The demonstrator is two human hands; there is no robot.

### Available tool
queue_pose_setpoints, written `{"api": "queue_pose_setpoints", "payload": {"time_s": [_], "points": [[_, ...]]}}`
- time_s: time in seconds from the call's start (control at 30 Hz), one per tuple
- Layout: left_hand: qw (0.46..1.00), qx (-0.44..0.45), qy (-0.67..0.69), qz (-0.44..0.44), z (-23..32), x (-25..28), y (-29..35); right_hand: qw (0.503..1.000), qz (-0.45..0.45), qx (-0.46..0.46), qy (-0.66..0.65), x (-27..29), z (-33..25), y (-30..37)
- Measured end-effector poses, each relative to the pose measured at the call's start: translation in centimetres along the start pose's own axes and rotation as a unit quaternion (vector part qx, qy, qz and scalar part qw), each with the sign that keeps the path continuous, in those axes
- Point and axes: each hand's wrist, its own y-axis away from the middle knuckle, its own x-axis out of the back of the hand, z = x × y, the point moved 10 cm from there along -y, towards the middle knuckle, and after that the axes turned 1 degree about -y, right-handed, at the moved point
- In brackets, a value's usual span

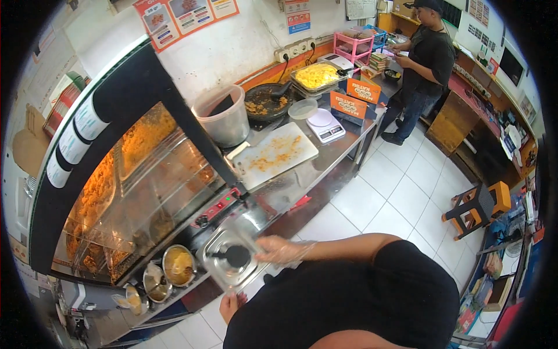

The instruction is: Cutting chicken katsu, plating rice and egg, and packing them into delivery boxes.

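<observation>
Beside the glass food warmer (pixel 160 195), near the edge of the tabletop (pixel 311 171), is a shiny rectangular metal tray (pixel 234 278) with rounded corners, a black utensil (pixel 238 256) inside. The right hand (pixel 278 250), clear-gloved, arm bent, has its grip closed on the rim; the left hand (pixel 232 303) curls upward at the near corner, its grip's closure unclear to me.

Head view, single: wide fisheye, worn at head height, facing steeply down past the wearer's torso (pixel 343 291). Counter (pixel 311 170) crosses diagonally: front edge near, far upper-right end well off.
</observation>
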Motion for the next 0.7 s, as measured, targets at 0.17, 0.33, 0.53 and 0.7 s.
{"api": "queue_pose_setpoints", "payload": {"time_s": [0.17,0.33,0.53,0.7], "points": [[0.986,-0.061,0.049,-0.145,2.3,-16.0,-2.6,0.985,0.164,-0.056,-0.007,13.1,3.5,6.8],[0.972,-0.063,0.049,-0.220,4.8,-27.4,-7.2,0.968,0.234,-0.084,0.032,23.7,6.1,8.0],[0.971,-0.096,0.016,-0.219,8.3,-32.2,-14.0,0.963,0.222,-0.140,-0.053,29.6,6.0,2.6],[0.981,-0.064,-0.005,-0.182,7.2,-33.5,-19.8,0.970,0.222,-0.092,0.046,33.6,13.3,-3.7]]}}
